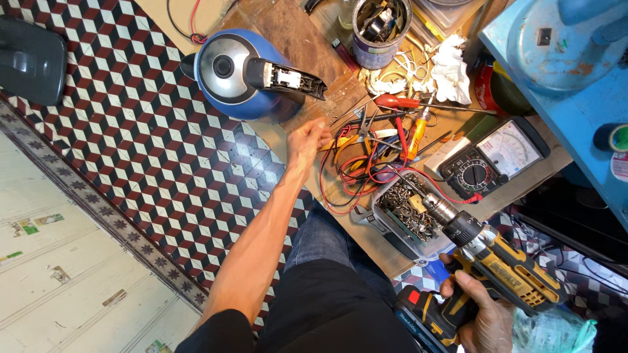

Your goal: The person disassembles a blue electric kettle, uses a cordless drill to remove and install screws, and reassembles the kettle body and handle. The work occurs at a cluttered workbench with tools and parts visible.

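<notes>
While the right hand [481, 314] grips the drill [487, 258], left hand [307, 138] fingers curl, contents hidden.

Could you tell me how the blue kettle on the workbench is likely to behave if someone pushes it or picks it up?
The blue kettle looks rigid, so it should keep its shape. It stands near the table edge, so a push leftward could tip it off. Its handle has the cover off, exposing parts, so gripping there may be awkward and fragile.
</notes>
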`<action>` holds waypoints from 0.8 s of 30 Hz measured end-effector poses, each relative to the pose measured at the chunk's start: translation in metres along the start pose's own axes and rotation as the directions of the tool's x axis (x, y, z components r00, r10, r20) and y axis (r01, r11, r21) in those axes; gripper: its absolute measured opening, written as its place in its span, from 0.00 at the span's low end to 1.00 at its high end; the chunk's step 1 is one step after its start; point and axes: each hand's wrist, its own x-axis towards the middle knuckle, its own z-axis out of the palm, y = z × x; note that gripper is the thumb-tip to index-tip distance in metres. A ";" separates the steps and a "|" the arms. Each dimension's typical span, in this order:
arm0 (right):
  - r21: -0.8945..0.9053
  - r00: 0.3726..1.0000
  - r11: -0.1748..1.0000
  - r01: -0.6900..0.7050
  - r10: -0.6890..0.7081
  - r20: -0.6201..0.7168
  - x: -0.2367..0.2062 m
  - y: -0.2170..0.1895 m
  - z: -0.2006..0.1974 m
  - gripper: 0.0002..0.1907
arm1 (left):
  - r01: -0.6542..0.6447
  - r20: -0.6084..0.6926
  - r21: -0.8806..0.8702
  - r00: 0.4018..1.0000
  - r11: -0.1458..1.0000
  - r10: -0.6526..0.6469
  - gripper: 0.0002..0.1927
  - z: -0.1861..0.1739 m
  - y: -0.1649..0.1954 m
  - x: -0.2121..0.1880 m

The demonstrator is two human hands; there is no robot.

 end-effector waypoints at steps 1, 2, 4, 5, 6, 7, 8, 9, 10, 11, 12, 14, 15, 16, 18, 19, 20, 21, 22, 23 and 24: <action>-0.012 1.000 1.000 -0.007 0.007 -0.006 0.001 -0.001 0.002 0.27 | -0.033 -0.009 0.064 0.999 0.997 0.033 0.16 0.001 0.002 0.007; -0.023 1.000 1.000 -0.014 0.013 -0.014 0.002 -0.001 0.004 0.28 | -0.064 -0.014 0.128 0.998 0.990 0.067 0.16 0.004 0.004 0.012; -0.022 1.000 1.000 -0.012 0.012 -0.015 0.003 -0.002 0.008 0.28 | -0.066 -0.050 0.209 0.996 0.976 0.078 0.16 0.009 0.005 0.017; -0.022 1.000 1.000 -0.011 0.011 -0.015 0.004 -0.003 0.009 0.28 | -0.037 -0.086 0.225 0.995 0.974 0.058 0.16 0.011 0.005 0.017; -0.020 1.000 1.000 -0.002 0.002 -0.009 0.004 -0.003 0.010 0.28 | -0.008 -0.121 0.242 0.992 0.970 0.038 0.16 0.012 0.006 0.018; -0.017 1.000 1.000 0.008 -0.008 -0.006 0.003 -0.003 0.010 0.28 | -0.014 -0.126 0.237 0.991 0.972 0.044 0.17 0.014 0.005 0.018; -0.015 1.000 1.000 0.016 -0.016 0.001 0.004 -0.003 0.010 0.28 | -0.019 -0.133 0.231 0.990 0.973 0.051 0.17 0.016 0.004 0.017; -0.016 1.000 1.000 0.017 -0.017 0.003 0.004 -0.003 0.011 0.29 | -0.025 -0.141 0.225 0.988 0.974 0.058 0.17 0.017 0.003 0.017; -0.017 1.000 1.000 0.017 -0.017 0.004 0.005 -0.002 0.011 0.29 | -0.034 -0.128 0.190 0.990 0.981 0.059 0.17 0.020 0.001 0.019; -0.017 1.000 1.000 0.018 -0.018 0.006 0.005 -0.002 0.011 0.29 | -0.044 -0.115 0.154 0.991 0.987 0.062 0.17 0.022 0.001 0.021; -0.019 1.000 0.999 0.027 -0.027 0.010 0.005 -0.001 0.011 0.29 | -0.053 -0.102 0.118 0.993 0.992 0.066 0.18 0.024 0.000 0.024; -0.022 0.999 0.999 0.046 -0.045 0.020 0.005 0.001 0.012 0.30 | -0.058 -0.116 0.162 0.990 0.985 0.078 0.18 0.025 0.000 0.029; -0.025 0.999 0.999 0.042 -0.042 0.015 0.006 0.002 0.012 0.30 | -0.060 -0.124 0.183 0.989 0.981 0.084 0.18 0.025 0.000 0.029; -0.028 0.999 0.999 0.038 -0.038 0.011 0.006 0.002 0.013 0.30 | -0.057 -0.129 0.180 0.988 0.982 0.081 0.18 0.025 0.002 0.028; -0.033 1.000 0.999 0.029 -0.029 0.010 0.005 0.004 0.014 0.30 | -0.054 -0.137 0.177 0.987 0.983 0.079 0.19 0.023 0.008 0.020; -0.037 1.000 0.999 0.025 -0.025 0.014 0.005 0.003 0.014 0.30 | -0.055 -0.160 0.228 0.983 0.972 0.093 0.19 0.022 0.013 0.012; -0.040 1.000 0.999 0.023 -0.022 0.018 0.005 0.003 0.014 0.29 | -0.055 -0.181 0.279 0.978 0.959 0.108 0.20 0.019 0.018 0.000; -0.045 1.000 0.999 0.019 -0.018 0.013 0.005 0.003 0.015 0.29 | -0.053 -0.202 0.329 0.971 0.943 0.125 0.21 0.018 0.023 -0.016; -0.050 1.000 0.999 0.014 -0.014 0.008 0.005 0.002 0.015 0.29 | -0.008 -0.170 0.253 0.984 0.967 0.052 0.21 0.020 0.025 -0.036; -0.055 1.000 0.998 0.008 -0.008 0.003 0.005 0.002 0.016 0.30 | 0.042 -0.133 0.178 0.991 0.983 -0.018 0.22 0.026 0.026 -0.059; -0.058 1.000 0.998 0.009 -0.009 0.007 0.005 0.002 0.017 0.29 | 0.050 0.011 0.142 0.999 0.989 -0.052 0.23 0.031 0.029 -0.080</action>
